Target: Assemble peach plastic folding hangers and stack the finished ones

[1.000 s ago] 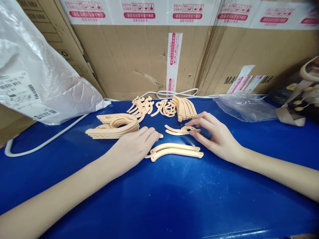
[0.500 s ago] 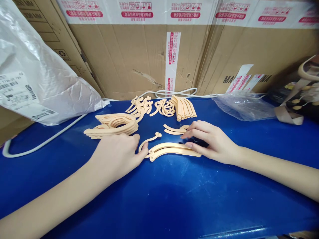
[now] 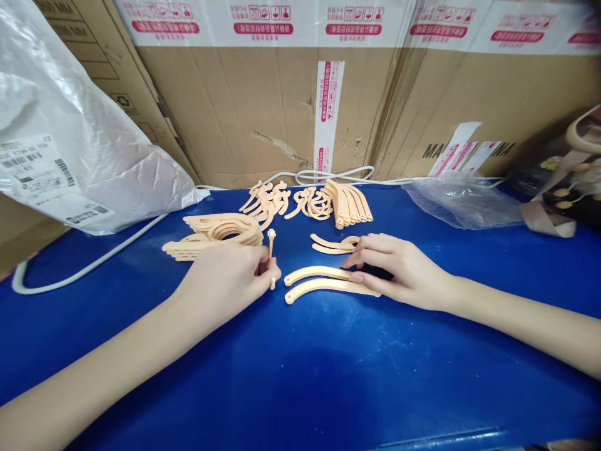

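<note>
My left hand (image 3: pixel 230 270) is closed, with thumb and forefinger pinching a thin beige hook piece (image 3: pixel 271 235). Its knobbed end stands up above the fingers; a short tip shows below, and the middle is hidden. My right hand (image 3: pixel 397 268) rests at the right ends of two curved beige plastic arms, an upper one (image 3: pixel 317 271) and a lower one (image 3: pixel 323 285), which look like hanger arms. Thumb and fingers close over those ends. Just beyond the right fingertips lie two smaller curved hook pieces (image 3: pixel 328 245), partly hidden by the hand.
Stacked beige hanger-like frames (image 3: pixel 213 228) lie behind my left hand. Farther back are loose hooks (image 3: pixel 267 199) and a row of curved arms (image 3: pixel 350 203). Cardboard boxes (image 3: pixel 253 106), a silvery bag (image 3: pixel 94 138), a white cable (image 3: pixel 89 257) and a clear bag (image 3: pixel 464 197) border the blue table (image 3: pixel 300 376).
My left hand has drawn the hook piece slightly left and turned it upright, away from the curved arms. The left ends of those arms now lie apart. My right hand stays about where it was.
</note>
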Action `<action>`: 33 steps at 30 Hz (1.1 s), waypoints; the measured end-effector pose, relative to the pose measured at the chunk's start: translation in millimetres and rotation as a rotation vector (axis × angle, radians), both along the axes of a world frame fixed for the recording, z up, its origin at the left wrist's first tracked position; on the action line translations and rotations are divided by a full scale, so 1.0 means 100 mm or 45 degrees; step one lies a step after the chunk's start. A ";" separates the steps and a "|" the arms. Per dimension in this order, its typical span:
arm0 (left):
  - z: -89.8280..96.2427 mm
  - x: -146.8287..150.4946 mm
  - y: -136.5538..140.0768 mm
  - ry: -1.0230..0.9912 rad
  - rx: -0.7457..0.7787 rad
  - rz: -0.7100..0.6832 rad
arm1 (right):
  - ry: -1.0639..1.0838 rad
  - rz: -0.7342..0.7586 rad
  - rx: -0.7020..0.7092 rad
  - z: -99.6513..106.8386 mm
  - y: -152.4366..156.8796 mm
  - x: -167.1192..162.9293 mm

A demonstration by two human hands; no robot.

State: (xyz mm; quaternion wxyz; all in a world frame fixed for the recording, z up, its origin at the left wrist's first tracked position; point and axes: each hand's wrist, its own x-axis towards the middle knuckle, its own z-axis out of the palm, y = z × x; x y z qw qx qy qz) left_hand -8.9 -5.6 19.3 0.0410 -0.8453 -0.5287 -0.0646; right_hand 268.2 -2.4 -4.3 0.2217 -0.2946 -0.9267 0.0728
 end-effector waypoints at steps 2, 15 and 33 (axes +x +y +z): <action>0.00 0.00 0.00 0.017 0.065 -0.003 | -0.043 0.025 0.010 0.01 -0.01 0.00; -0.14 0.13 -0.10 -0.362 -0.012 -0.194 | -0.079 0.098 0.302 0.00 -0.05 0.00; -0.21 0.28 -0.20 -0.388 0.385 -0.590 | -0.187 -0.057 1.349 0.08 -0.19 -0.13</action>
